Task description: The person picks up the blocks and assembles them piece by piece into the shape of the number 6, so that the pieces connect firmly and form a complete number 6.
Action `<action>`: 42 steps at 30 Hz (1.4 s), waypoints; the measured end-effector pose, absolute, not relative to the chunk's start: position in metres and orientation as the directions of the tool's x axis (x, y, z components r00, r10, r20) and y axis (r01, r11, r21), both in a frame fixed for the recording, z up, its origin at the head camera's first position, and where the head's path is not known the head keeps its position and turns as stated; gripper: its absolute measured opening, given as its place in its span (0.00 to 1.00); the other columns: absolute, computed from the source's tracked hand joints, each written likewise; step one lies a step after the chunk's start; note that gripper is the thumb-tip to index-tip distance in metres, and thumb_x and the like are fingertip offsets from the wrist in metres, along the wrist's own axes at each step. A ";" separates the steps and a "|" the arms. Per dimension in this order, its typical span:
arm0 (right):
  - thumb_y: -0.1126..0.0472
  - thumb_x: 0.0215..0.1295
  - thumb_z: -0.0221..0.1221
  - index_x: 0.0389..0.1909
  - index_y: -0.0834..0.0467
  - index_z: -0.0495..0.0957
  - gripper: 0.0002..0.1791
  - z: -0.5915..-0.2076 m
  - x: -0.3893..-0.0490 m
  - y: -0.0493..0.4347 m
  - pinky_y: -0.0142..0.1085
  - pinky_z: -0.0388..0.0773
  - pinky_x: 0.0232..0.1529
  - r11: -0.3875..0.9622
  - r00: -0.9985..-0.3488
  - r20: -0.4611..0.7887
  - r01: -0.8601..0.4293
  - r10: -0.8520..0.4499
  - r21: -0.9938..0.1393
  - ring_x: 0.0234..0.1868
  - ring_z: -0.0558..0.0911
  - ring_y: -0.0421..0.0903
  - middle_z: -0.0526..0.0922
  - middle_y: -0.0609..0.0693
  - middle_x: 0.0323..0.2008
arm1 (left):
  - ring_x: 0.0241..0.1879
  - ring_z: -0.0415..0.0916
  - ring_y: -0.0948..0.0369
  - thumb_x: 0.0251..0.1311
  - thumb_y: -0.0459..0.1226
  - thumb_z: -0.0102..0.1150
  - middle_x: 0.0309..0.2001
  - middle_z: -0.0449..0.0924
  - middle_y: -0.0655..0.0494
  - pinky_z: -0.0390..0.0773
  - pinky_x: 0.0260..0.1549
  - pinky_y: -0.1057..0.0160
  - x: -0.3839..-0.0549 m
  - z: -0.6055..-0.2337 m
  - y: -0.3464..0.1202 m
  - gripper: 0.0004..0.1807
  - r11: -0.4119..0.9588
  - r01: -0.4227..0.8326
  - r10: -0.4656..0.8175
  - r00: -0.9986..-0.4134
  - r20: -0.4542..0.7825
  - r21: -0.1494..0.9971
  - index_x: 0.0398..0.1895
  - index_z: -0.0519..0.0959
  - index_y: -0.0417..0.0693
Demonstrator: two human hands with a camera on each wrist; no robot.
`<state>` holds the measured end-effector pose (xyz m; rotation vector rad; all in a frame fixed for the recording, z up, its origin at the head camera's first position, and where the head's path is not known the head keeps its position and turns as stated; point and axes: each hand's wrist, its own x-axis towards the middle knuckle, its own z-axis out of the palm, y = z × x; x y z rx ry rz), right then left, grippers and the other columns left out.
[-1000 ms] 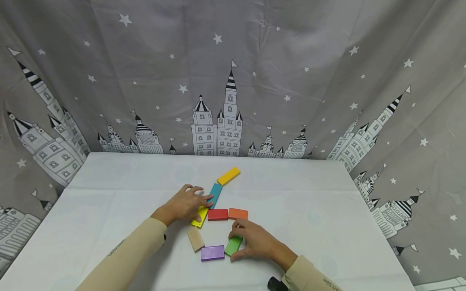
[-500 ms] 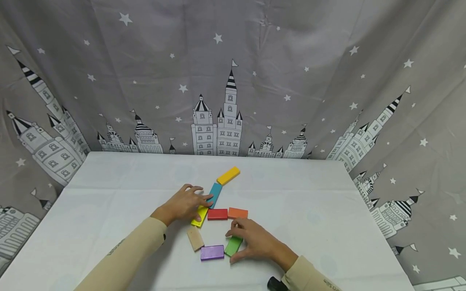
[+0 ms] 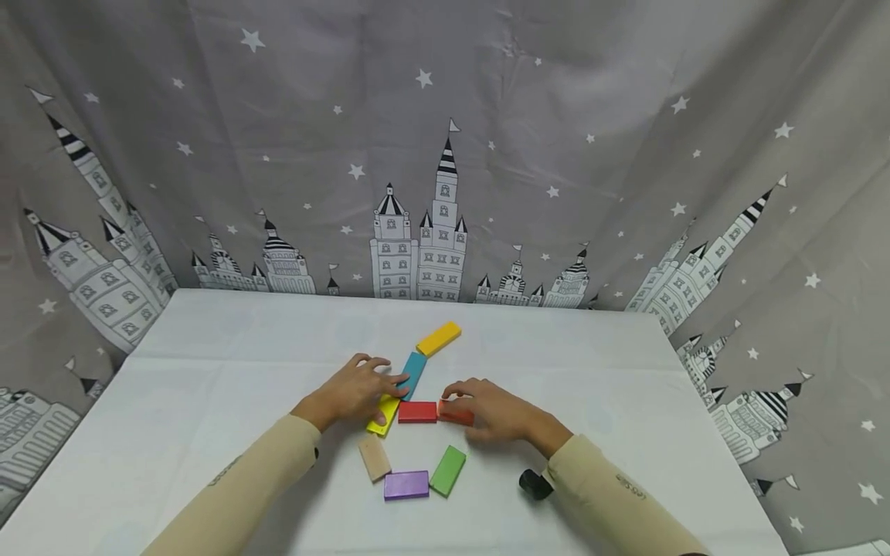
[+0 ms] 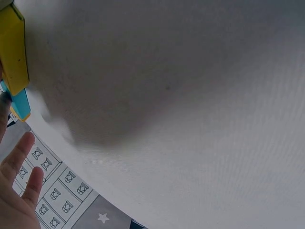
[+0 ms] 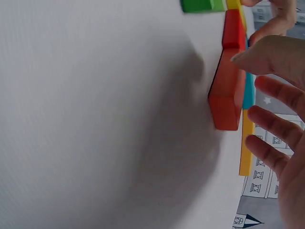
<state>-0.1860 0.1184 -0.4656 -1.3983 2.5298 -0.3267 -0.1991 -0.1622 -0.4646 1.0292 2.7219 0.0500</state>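
Note:
Several flat coloured blocks lie end to end on the white table. My left hand rests on the left side of the pattern. Its thumb touches the yellow block and a fingertip touches the blue block; the other fingers are spread in the left wrist view. My right hand is over the orange block, with the thumb on its near side and fingers beyond it. The red block lies just left of the orange one.
A green block, a purple block and a beige block form the near part of the pattern. An amber block lies at the far end. A grey curtain with castles hangs behind.
My right hand has let go of the green block and moved away from me to the orange block. My left hand stays in place. The view has shifted slightly.

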 end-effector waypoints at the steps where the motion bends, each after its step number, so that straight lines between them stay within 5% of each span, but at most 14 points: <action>1: 0.61 0.60 0.62 0.63 0.51 0.74 0.28 -0.467 -0.189 0.118 0.43 0.66 0.65 0.513 -0.503 -0.115 -0.807 -0.857 -0.293 0.62 0.70 0.47 0.71 0.49 0.63 | 0.66 0.61 0.48 0.48 0.54 0.68 0.66 0.69 0.62 0.59 0.63 0.42 -0.199 -0.465 -0.162 0.34 0.752 0.650 0.658 -0.725 -0.203 0.113 0.62 0.76 0.61; 12: 0.64 0.61 0.62 0.67 0.52 0.69 0.31 -0.466 -0.201 0.114 0.38 0.64 0.67 0.532 -0.463 -0.268 -0.781 -0.845 -0.327 0.67 0.66 0.45 0.66 0.46 0.68 | 0.66 0.62 0.48 0.48 0.54 0.69 0.66 0.69 0.62 0.60 0.62 0.43 -0.198 -0.468 -0.165 0.34 0.739 0.665 0.672 -0.720 -0.171 0.106 0.62 0.76 0.61; 28: 0.62 0.59 0.65 0.62 0.54 0.74 0.28 -0.469 -0.191 0.117 0.29 0.74 0.52 0.583 -0.549 -0.225 -0.658 -0.805 -0.477 0.48 0.73 0.41 0.68 0.49 0.60 | 0.66 0.61 0.48 0.47 0.54 0.69 0.66 0.69 0.62 0.59 0.62 0.42 -0.199 -0.465 -0.162 0.34 0.749 0.654 0.661 -0.726 -0.193 0.107 0.61 0.76 0.61; 42: 0.59 0.59 0.66 0.62 0.55 0.75 0.28 -0.477 -0.182 0.119 0.25 0.73 0.42 0.584 -0.595 -0.166 -0.627 -0.786 -0.515 0.42 0.73 0.38 0.69 0.47 0.56 | 0.66 0.61 0.48 0.48 0.54 0.68 0.66 0.69 0.62 0.60 0.62 0.43 -0.198 -0.464 -0.162 0.34 0.750 0.655 0.659 -0.726 -0.197 0.093 0.62 0.75 0.61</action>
